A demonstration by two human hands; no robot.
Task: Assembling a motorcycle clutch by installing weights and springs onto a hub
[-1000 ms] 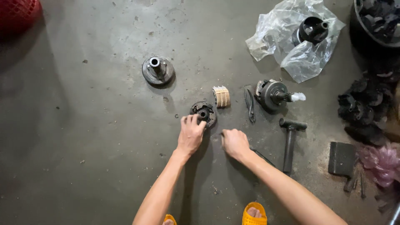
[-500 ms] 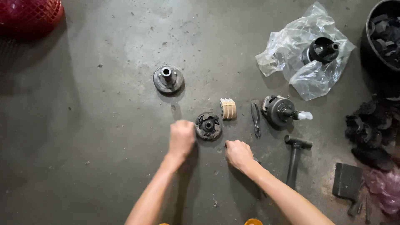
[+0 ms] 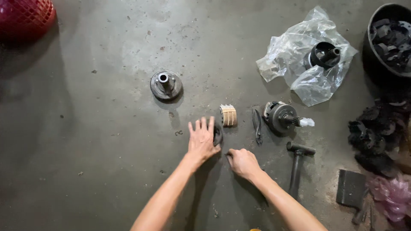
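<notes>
A dark round part [image 3: 218, 134] is being covered by the spread left hand [image 3: 202, 140], while the right hand [image 3: 242, 162] is being kept curled on the concrete floor [image 3: 94, 141].

A clear plastic bag [image 3: 299, 64] is lying crumpled on the floor at the upper right, with a dark round part [image 3: 324, 54] sitting in it. A pink bag [image 3: 391, 194] is bunching at the lower right edge. No labels, signs or screens are showing.
</notes>
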